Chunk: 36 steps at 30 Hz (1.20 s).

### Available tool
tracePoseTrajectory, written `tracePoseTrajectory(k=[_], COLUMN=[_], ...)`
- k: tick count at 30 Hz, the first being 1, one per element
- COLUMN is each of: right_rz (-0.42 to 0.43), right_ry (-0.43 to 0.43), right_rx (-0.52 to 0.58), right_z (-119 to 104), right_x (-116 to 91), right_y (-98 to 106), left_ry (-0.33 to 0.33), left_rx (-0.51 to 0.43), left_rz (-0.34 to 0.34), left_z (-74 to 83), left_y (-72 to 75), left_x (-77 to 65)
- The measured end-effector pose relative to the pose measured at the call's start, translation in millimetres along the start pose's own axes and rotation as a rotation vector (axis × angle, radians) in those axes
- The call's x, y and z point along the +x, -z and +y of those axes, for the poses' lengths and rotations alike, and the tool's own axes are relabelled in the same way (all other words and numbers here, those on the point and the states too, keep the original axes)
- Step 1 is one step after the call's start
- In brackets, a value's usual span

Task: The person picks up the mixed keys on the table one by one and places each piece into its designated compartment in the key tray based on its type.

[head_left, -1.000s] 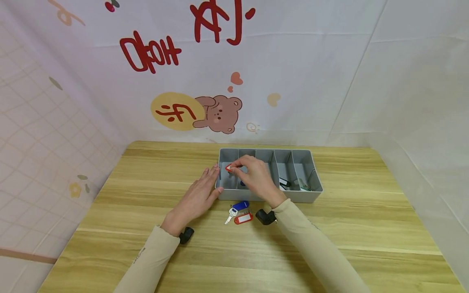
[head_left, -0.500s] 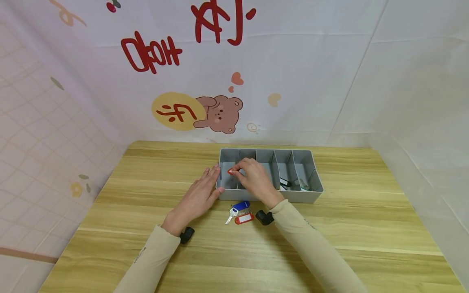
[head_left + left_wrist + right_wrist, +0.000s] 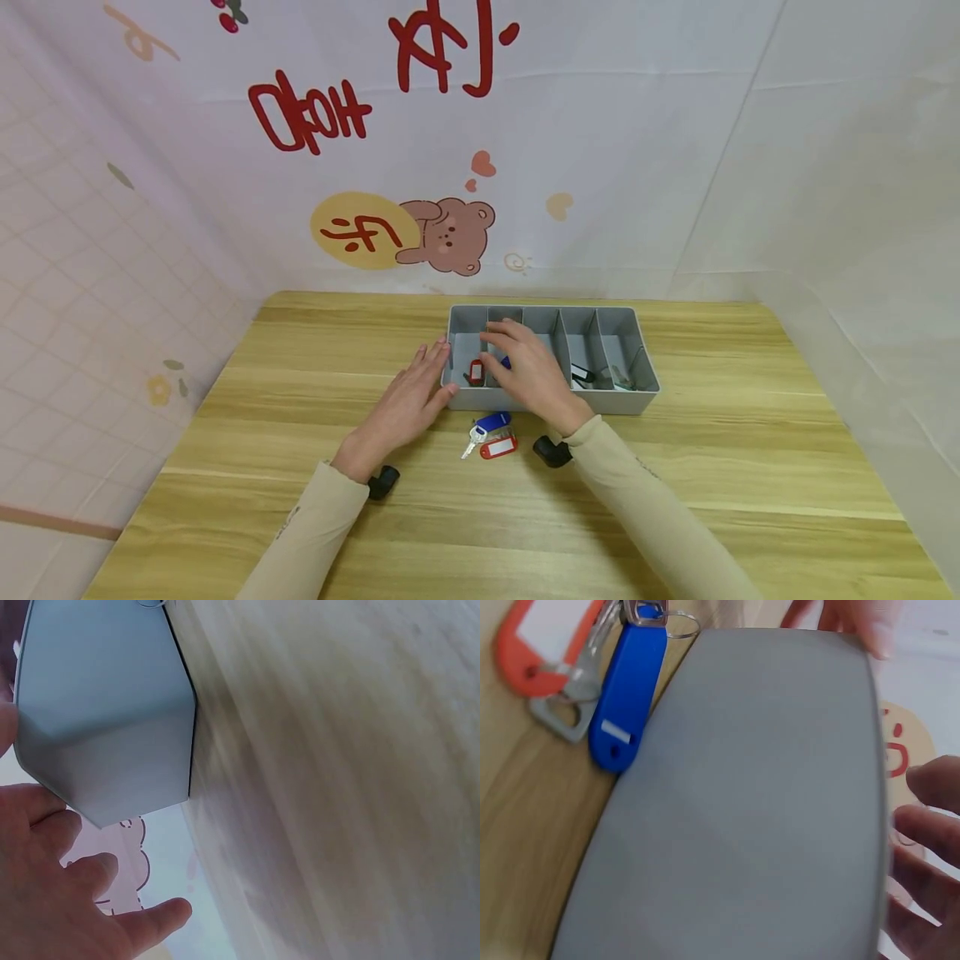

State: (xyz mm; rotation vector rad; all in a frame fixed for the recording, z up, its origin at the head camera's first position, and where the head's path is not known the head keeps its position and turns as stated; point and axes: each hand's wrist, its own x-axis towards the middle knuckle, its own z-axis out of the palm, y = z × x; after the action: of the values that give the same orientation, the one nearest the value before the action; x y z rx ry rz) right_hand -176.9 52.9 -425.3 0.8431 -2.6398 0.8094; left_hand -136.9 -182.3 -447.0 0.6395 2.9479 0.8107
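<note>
A grey divided box [image 3: 551, 402] stands on the table. My left hand [image 3: 401, 408] lies with straight fingers against its left end; the left wrist view shows that hand [image 3: 67, 885] at the box's corner. Over the left compartments hovers my right hand [image 3: 534, 373], fingers loosely bent and holding nothing. A red key tag [image 3: 476, 372] lies in the leftmost compartment. Part of a blue tag [image 3: 506, 362] shows in the second, mostly behind the right hand. In front of the box lie a blue key tag [image 3: 492, 422], a silver key [image 3: 473, 440] and another red key tag [image 3: 498, 447].
A black tag [image 3: 582, 373] lies in the fourth compartment, and a pale greenish item [image 3: 622, 379] in the fifth. Each wrist carries a black camera, such as the right one [image 3: 552, 451]. A printed cloth [image 3: 600, 167] hangs behind the table.
My right hand has let go of the red key tag, which now lies in the leftmost compartment, and its fingers have spread. The left hand has stayed at the box's end.
</note>
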Motion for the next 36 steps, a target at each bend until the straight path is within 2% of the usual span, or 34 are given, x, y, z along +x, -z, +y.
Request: tracePoseTrajectory(k=[8, 16, 28, 36], right_rz=[-0.025, 0.003, 0.070, 0.063], right_ry=[-0.026, -0.020, -0.065, -0.154], right_rx=[0.058, 0.102, 0.015, -0.028], right_z=[-0.4, 2.6, 41.3, 68.4], right_x=[-28.8, -57.3, -85.3, -103.1], right_y=[25.0, 44.9, 70.6, 86.1], left_ry=[0.015, 0.023, 0.013, -0.024], left_rx=[-0.087, -0.068, -0.037, -0.059], left_rz=[0.008, 0.013, 0.028, 0.054], left_z=[-2.0, -1.3, -2.8, -2.4], left_y=[-0.4, -0.7, -1.5, 0.6], left_x=[-1.5, -1.1, -0.5, -4.4])
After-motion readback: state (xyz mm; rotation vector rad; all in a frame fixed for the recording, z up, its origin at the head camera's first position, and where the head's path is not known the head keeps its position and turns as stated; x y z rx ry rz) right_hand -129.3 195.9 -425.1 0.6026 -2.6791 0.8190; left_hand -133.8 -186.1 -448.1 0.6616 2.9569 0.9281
